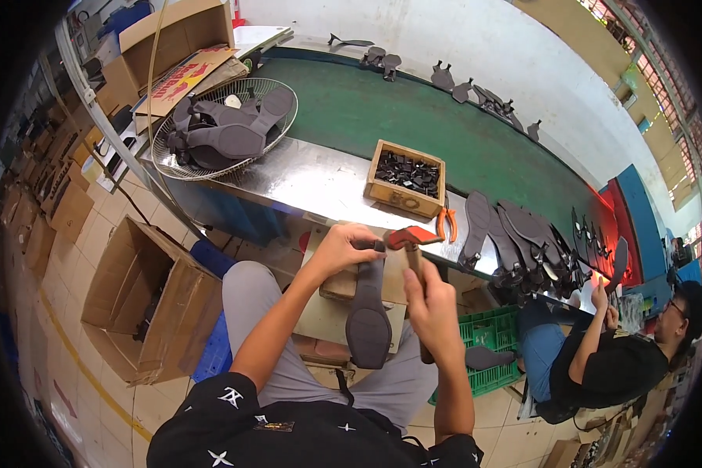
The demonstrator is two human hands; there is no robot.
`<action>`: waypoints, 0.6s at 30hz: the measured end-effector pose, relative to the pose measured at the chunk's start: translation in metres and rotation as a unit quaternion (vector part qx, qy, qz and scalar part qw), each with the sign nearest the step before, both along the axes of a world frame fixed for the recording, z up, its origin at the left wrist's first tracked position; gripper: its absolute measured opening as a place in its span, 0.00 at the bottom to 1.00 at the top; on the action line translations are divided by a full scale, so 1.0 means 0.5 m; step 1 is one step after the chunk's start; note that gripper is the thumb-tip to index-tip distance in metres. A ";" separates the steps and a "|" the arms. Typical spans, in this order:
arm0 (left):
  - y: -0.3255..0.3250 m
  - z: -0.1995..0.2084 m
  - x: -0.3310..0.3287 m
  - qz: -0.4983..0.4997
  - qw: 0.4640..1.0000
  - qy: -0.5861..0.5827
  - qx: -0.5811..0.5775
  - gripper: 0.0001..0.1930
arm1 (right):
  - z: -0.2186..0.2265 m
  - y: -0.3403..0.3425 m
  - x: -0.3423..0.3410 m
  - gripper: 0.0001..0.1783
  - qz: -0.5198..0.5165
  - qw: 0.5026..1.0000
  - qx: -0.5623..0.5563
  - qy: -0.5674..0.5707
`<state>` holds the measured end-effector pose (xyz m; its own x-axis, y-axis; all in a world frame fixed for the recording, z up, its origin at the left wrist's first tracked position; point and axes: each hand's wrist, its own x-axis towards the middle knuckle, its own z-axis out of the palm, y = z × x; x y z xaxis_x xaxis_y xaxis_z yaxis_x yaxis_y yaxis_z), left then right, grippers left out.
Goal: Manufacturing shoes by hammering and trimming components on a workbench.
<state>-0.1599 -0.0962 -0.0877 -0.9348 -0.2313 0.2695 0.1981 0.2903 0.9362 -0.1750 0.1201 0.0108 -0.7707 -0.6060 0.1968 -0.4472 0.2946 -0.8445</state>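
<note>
My left hand (pixel 343 251) grips the narrow heel end of a dark grey shoe sole (pixel 369 327). The sole hangs toward me over a work block (pixel 339 287), its wide toe part between my knees. In my right hand (pixel 433 308) is a hammer (pixel 412 236) with a red head, held by its wooden handle. The hammer head is just right of my left fingertips, near the heel end. Whether it touches the heel I cannot tell. Beyond my hands, a wooden box (pixel 404 201) full of small black pieces stands on the metal bench edge, with orange-handled pliers (pixel 447 224) beside it.
A wire basket (pixel 157 148) of soles stands at the left. More soles (pixel 522 234) lie along the bench at right and on the green belt (pixel 327 105). Cardboard boxes (pixel 187 320) and a green crate (pixel 487 331) flank me. A co-worker (pixel 616 366) sits at right holding a sole.
</note>
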 end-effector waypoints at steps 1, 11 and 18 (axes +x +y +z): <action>0.002 -0.001 0.002 -0.008 1.000 -0.026 0.010 0.14 | 0.025 0.005 0.008 0.11 -0.007 0.999 -0.020 0.034; 0.016 -0.054 0.017 0.077 0.969 -0.028 -0.235 0.62 | -0.053 -0.015 -0.008 0.09 0.031 0.995 0.081 0.052; 0.007 -0.020 0.018 0.050 0.961 -0.066 -0.263 0.47 | 0.003 0.012 0.023 0.13 -0.012 0.996 0.002 0.086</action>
